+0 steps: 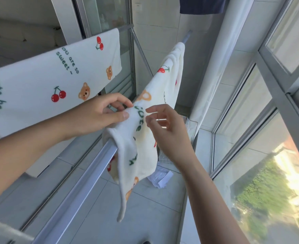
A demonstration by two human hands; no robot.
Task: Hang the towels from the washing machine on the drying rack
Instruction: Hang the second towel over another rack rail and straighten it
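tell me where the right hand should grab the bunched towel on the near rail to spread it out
Probably the loose folded edge of the bunched towel just right of where the left hand pinches it, coming from the window side with the open right hand. The cloth is gathered and twisted over the rack rail there, so a thumb-and-finger pinch on that edge should let the two hands pull it flat along the rail.
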